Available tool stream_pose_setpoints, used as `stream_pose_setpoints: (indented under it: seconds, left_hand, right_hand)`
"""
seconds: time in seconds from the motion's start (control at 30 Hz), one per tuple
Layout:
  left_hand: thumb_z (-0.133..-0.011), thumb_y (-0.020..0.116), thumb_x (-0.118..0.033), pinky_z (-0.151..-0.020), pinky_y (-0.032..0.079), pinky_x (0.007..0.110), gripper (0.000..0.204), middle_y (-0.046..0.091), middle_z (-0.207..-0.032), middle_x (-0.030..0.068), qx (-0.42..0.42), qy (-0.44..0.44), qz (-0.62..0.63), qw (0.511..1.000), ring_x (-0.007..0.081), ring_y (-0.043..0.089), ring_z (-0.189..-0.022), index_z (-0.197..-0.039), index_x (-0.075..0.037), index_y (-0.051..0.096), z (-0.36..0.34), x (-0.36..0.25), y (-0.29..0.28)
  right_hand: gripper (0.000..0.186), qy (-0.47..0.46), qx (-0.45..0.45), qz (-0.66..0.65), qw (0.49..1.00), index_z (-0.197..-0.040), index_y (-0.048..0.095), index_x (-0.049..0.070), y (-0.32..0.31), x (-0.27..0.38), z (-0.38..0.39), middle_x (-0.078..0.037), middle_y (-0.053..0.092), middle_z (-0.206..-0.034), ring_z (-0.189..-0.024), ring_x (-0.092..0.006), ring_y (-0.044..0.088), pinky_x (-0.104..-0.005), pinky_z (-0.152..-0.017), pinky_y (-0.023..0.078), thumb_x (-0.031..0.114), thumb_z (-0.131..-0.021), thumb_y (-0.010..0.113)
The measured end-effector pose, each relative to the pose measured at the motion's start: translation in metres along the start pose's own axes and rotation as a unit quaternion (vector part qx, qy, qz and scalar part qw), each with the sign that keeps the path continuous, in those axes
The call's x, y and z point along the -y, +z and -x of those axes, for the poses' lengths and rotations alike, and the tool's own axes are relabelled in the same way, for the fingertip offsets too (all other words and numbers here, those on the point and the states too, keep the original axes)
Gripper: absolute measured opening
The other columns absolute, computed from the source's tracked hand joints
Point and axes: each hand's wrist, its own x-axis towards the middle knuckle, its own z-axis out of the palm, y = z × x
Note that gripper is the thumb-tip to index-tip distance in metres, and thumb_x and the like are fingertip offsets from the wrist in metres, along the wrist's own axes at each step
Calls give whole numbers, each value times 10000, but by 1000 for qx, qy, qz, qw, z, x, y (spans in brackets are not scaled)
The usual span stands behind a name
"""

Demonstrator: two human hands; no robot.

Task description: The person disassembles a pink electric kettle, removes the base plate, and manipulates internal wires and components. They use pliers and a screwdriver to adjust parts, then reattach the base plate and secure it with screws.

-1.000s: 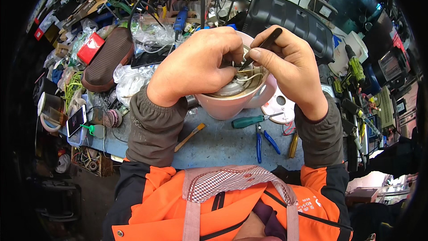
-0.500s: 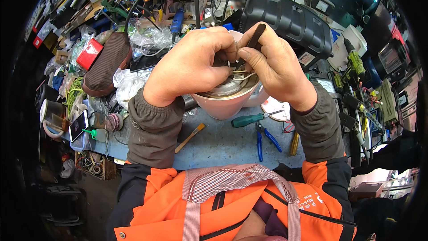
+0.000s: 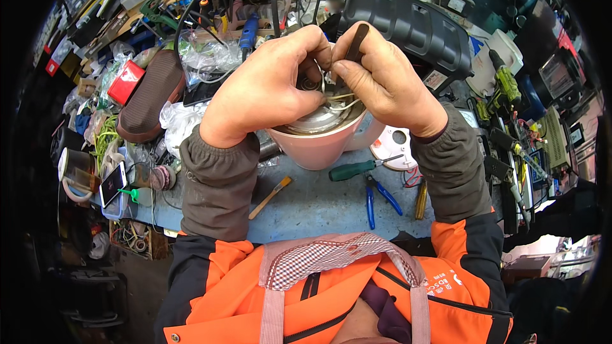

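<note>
A pale pink jug-shaped housing (image 3: 317,151) with a side handle (image 3: 368,139) stands on the bench below my hands. Its top is open, showing a round metal part (image 3: 315,121) and thin white wires (image 3: 343,97) inside. My right hand (image 3: 394,88) pinches a slim dark tool that looks like tweezers (image 3: 359,39), tilted down into the opening; its tip is hidden. Over the left rim curls my left hand (image 3: 264,83), thumb on the inner parts beside the wires and forefinger close to my right fingers. What it grips is hidden.
Nearer me lie a wooden-handled brush (image 3: 270,196), a green screwdriver (image 3: 352,171), blue-handled pliers (image 3: 381,199) and a white round plate (image 3: 390,148). Behind stands a black case (image 3: 408,32). Left sit a brown mesh case (image 3: 152,99) and a phone (image 3: 113,183); a green-black tool (image 3: 505,83) lies right.
Both hands have shifted slightly left together with the view. The gap between my left thumb and forefinger shows more of the inside. The dark tool stands a little steeper in my right fingers.
</note>
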Motion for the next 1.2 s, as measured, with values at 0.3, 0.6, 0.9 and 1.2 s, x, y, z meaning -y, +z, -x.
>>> stream_pose_setpoints:
  seconds: [0.3, 0.6, 0.9, 1.2]
  left_hand:
    - [-771, 768, 78, -809, 479, 276, 382, 564, -952, 6, 11, -21, 16, 1000, 110, 531, -898, -1088, -24, 580, 1, 0, -2]
    - [-779, 757, 67, -805, 468, 276, 362, 550, -951, 4, 22, -8, 9, 1000, 117, 515, -895, -1082, -26, 582, -1, 1, -2]
    - [-744, 748, 40, -724, 534, 340, 302, 654, -854, 103, -6, 19, -4, 1000, 183, 634, -786, -1013, 11, 614, -3, 2, 2]
    - [-759, 755, 38, -758, 538, 328, 299, 641, -891, 83, 4, 12, 25, 1000, 170, 636, -828, -1021, 5, 616, -1, -1, 1]
  right_hand:
    - [117, 43, 26, -55, 997, -1114, 594, 6, -6, -1, -4, -173, 683, -941, -836, -361, 663, -438, -782, 535, 30, -1029, 671]
    - [70, 22, 56, -5, 998, -1122, 585, 13, -9, -2, -4, -78, 635, -996, -896, -172, 595, -321, -840, 518, 59, -1084, 621]
    - [69, 34, 99, -65, 992, -1144, 563, 48, -18, -6, -6, -12, 614, -936, -648, -48, 539, -225, -569, 433, 95, -1116, 604]
    - [82, 50, 91, -113, 988, -1150, 541, 45, -15, -8, 0, -23, 607, -985, -725, -45, 525, -225, -627, 429, 98, -1117, 594]
